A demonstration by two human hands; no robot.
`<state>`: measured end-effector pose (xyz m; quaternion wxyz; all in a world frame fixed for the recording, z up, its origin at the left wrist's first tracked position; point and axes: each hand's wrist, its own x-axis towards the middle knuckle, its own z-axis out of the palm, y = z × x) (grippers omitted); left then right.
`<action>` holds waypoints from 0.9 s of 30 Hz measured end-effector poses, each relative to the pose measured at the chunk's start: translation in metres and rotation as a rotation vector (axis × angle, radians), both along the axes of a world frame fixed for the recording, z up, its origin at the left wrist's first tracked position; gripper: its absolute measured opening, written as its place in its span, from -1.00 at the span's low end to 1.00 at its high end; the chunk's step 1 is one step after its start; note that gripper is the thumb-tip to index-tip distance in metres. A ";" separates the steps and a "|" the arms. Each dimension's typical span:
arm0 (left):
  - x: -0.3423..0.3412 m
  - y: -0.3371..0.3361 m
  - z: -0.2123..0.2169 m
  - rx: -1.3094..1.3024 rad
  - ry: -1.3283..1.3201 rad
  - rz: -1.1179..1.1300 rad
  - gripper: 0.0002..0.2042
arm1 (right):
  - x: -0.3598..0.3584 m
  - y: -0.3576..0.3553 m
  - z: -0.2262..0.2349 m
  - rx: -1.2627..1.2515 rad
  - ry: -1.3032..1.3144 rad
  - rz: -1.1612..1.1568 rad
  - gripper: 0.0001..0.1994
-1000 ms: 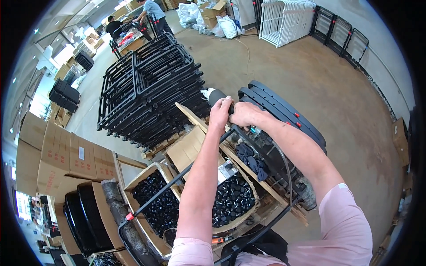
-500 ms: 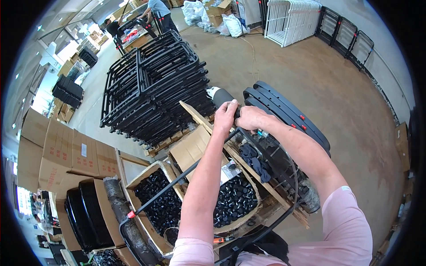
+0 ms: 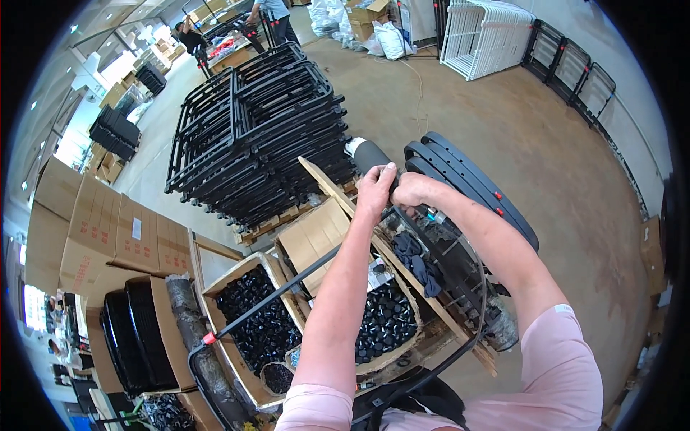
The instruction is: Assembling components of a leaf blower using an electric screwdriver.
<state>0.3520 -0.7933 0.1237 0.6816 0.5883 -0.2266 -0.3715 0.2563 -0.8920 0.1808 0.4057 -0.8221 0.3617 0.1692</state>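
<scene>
My two hands are close together at the far end of a black tubular frame [image 3: 277, 302], which lies slanted across the bins in front of me. My left hand [image 3: 376, 190] is closed around the frame's end, its thumb uppermost. Right beside it, my right hand [image 3: 415, 191] is closed too, its fingers curled under. A small dark part shows between the hands, too hidden to name. On the frame's left side sits a red clip [image 3: 209, 337]. Below my forearms, a left bin [image 3: 270, 267] and a right bin hold many small black plastic caps [image 3: 384, 316].
Behind the bins stands a tall stack of black frames [image 3: 251, 129]. Curved black panels [image 3: 474, 179] lean at the right, near a dark cloth [image 3: 417, 266]. Cardboard boxes [image 3: 129, 237] line the left. White frames [image 3: 485, 39] stand far back; two people work beyond the stack.
The view has shifted slightly, so most things sit a little further right. My hands remain together at the frame's end, with the right hand's fingers slightly more curled under.
</scene>
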 end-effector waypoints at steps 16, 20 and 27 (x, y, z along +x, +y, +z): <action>-0.012 0.049 -0.004 0.058 -0.252 0.335 -0.37 | 0.000 0.011 0.027 -0.149 -0.031 0.072 -0.83; -0.013 0.162 -0.009 0.100 0.014 0.210 -0.46 | -0.026 0.047 0.054 0.163 -0.329 -0.125 -0.52; -0.026 0.374 -0.016 0.054 0.499 0.067 -0.29 | -0.038 0.260 0.005 -0.332 -0.560 0.448 -0.33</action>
